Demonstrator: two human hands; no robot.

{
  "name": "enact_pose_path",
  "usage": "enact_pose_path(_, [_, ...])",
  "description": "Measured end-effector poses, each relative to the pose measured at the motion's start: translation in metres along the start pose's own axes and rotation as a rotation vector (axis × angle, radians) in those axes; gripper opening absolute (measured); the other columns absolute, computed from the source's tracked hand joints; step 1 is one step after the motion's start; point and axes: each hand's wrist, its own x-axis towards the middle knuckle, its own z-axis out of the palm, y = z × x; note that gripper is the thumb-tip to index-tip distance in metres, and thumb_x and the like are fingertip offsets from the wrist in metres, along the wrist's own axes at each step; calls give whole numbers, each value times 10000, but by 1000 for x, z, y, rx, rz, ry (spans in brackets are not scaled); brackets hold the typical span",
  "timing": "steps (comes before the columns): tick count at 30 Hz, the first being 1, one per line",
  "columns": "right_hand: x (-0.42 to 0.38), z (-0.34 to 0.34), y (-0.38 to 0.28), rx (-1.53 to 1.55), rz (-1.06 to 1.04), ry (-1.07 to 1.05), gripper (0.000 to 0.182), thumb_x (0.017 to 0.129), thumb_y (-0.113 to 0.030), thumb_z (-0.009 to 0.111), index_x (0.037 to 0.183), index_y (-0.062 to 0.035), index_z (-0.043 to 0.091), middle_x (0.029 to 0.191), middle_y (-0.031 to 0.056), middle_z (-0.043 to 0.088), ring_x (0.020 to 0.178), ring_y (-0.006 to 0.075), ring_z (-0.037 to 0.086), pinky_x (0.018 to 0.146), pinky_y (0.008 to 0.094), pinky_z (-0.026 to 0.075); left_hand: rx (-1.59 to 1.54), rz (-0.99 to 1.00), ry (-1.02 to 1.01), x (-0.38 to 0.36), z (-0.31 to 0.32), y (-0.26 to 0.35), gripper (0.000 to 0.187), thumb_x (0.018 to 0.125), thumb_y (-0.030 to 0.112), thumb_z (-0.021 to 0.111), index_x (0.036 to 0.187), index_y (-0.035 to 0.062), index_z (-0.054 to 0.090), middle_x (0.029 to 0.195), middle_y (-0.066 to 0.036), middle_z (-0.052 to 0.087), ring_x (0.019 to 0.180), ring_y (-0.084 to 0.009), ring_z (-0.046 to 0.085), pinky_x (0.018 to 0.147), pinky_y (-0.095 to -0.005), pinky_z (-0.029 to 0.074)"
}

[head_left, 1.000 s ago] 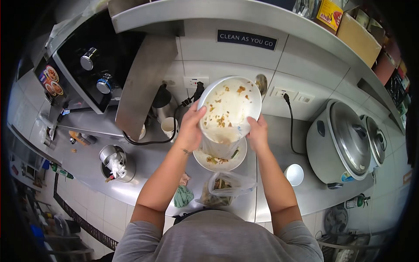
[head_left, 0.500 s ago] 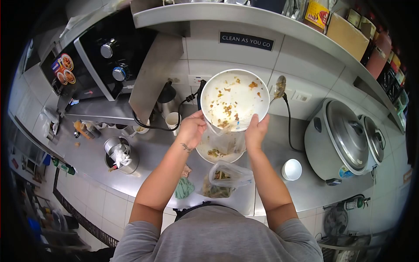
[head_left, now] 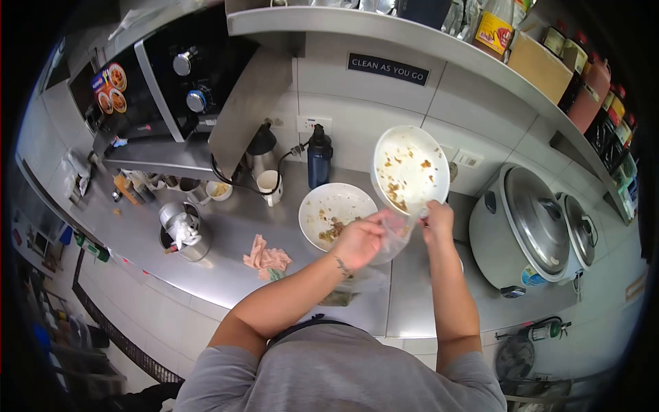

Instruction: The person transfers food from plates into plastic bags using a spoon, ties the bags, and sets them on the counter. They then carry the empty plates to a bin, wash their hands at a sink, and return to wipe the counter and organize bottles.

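My right hand [head_left: 438, 221] grips the lower right rim of a white bowl [head_left: 419, 154], which is tipped up with its inside facing me. Brown food scraps cling to it. A clear plastic bag [head_left: 392, 240] hangs just under the bowl's lower edge, and the fingers of my left hand [head_left: 362, 244] are closed on it. Left of the bag, a second white bowl [head_left: 317, 202] with scraps inside rests on the counter. Below my left wrist lies another plastic bag [head_left: 338, 298] with greenish contents, partly hidden by my forearm.
A pink cloth [head_left: 266, 257] lies on the steel counter [head_left: 226, 237]. At the back stand a dark blue bottle [head_left: 320, 159] and a mug [head_left: 269, 184]. A metal container [head_left: 195, 244] is on the left, a large rice cooker [head_left: 504, 233] on the right. A shelf [head_left: 384, 26] overhangs.
The held bowl has moved right and slightly down. My left hand has let go of its rim and come down onto the plastic bag. The bowl on the counter is now more exposed.
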Motion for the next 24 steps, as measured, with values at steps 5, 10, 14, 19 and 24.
enact_pose_path(5, [21, -57, -16, -65, 136, -22, 195, 794, -82, 480, 953, 21, 525, 726, 105, 566, 481, 159, 491, 356, 286, 342, -52, -46, 0, 12, 1, -49, 663, 736, -19, 434, 1380, -36, 273, 1375, -147, 369, 1266, -243, 379, 1042, -405, 325])
enact_pose_path(10, [68, -77, 51, -97, 203, -63, 169, 794, -88, 496, 913, 30, 520, 669, 88, 529, 456, 160, 458, 360, 292, 329, 203, -190, 147, 4, -28, -87, 658, 762, 23, 462, 1398, 29, 294, 1379, -71, 371, 1237, -184, 360, 1053, -408, 285])
enact_pose_path(14, [60, -46, 87, -211, 220, -64, 158, 803, -95, 493, 870, 40, 543, 649, 100, 542, 425, 175, 460, 347, 300, 351, 251, -189, 232, -7, -57, -102, 652, 773, 73, 507, 1395, 58, 315, 1355, -40, 390, 1198, -166, 377, 1027, -414, 314])
enact_pose_path(19, [92, -2, 146, -783, -39, -250, 221, 781, -145, 506, 758, 61, 583, 625, 153, 594, 506, 229, 585, 396, 353, 430, 183, -133, 375, -15, -76, -92, 681, 771, 76, 534, 1405, 58, 286, 1363, -53, 369, 1214, -177, 377, 1000, -417, 347])
enact_pose_path(24, [142, 36, 215, -1468, -705, -511, 228, 771, -156, 515, 776, 58, 593, 643, 177, 613, 606, 256, 645, 460, 386, 488, 168, -48, 507, -8, -85, -77, 710, 768, 66, 551, 1413, 55, 256, 1345, -74, 371, 1190, -187, 406, 963, -396, 375])
